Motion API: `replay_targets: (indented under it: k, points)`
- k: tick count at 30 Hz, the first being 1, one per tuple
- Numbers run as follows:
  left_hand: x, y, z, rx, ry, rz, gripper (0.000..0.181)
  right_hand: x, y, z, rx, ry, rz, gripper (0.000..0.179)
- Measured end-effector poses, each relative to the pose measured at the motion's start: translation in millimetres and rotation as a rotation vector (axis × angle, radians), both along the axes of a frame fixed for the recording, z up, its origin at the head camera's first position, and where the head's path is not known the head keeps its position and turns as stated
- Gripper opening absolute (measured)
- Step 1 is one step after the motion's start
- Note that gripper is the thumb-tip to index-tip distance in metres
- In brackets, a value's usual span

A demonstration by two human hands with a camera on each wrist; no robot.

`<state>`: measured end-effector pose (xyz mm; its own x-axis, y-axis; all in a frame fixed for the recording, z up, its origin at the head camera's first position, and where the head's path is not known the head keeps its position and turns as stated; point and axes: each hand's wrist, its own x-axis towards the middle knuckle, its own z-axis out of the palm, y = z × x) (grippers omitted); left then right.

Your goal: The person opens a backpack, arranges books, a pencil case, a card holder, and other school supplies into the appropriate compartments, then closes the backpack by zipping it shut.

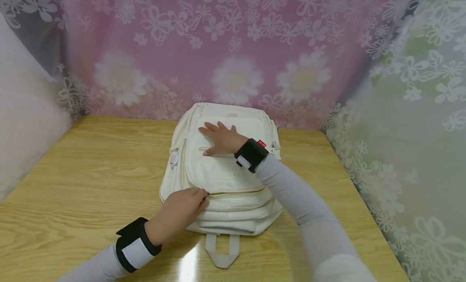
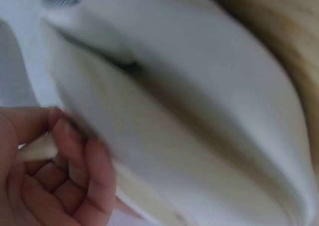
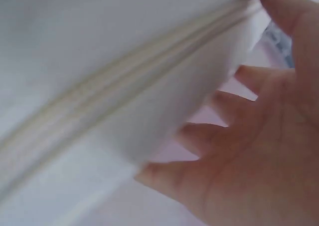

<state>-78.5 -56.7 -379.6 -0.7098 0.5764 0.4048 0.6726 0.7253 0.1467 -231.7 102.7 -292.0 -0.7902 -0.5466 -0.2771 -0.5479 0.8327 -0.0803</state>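
A cream backpack (image 1: 225, 172) lies on its back on the table, its top handle (image 1: 223, 261) towards me. At the left end of the open stretch of the front-pocket zip (image 1: 236, 191), my left hand (image 1: 185, 207) pinches the zipper pull, which the fingers mostly hide. In the left wrist view the curled fingers (image 2: 94, 166) meet the thumb at the edge of the fabric. My right hand (image 1: 223, 139) lies with fingers spread on the front panel, above the small pocket slit. The right wrist view has its fingertips (image 3: 149, 171) against the cream fabric beside a zip seam (image 3: 124, 76).
The wooden table (image 1: 91, 164) extends to both sides of the bag. A pink flowered curtain (image 1: 182, 63) hangs behind it, and a pale flowered curtain (image 1: 411, 144) borders the right edge. A small red tag (image 1: 261, 143) shows beside the right wrist strap (image 1: 251, 155).
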Motion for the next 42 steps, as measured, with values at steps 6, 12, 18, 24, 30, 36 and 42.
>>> replay_targets:
  k: [6, 12, 18, 24, 30, 36, 42]
  points:
    - [6.6, -10.4, 11.0, 0.008, -0.138, 0.052, 0.008, 44.5, 14.2, 7.6, -0.001, 0.098, 0.252, 0.058]
    - [15.5, -18.5, 23.5, 0.041, -0.086, 0.047, 0.009, 96.7, 23.3, 4.7, -0.021, 0.211, 0.493, 0.045]
    - [16.3, -15.9, 27.8, 0.100, 0.072, -0.010, 0.016, 119.7, 16.8, -13.8, 0.007, 0.267, 0.509, 0.017]
    - [-4.4, -28.6, 25.2, 0.192, 0.177, -0.079, 0.010, 124.7, 15.8, -24.3, 0.008, 0.271, 0.463, 0.010]
    - [-44.1, -50.3, 13.5, 0.049, 0.191, -0.155, 0.055, 128.6, 21.5, -23.8, -0.028, 0.221, 0.427, 0.008]
    - [-56.1, -47.9, 1.7, 0.025, 0.132, -0.261, 0.046, 133.0, 29.0, -29.7, -0.063, 0.209, 0.448, 0.016]
    - [-55.7, -45.0, 1.2, 0.012, 0.130, -0.272, 0.046, 137.4, 35.1, -31.1, -0.145, 0.185, 0.406, 0.029]
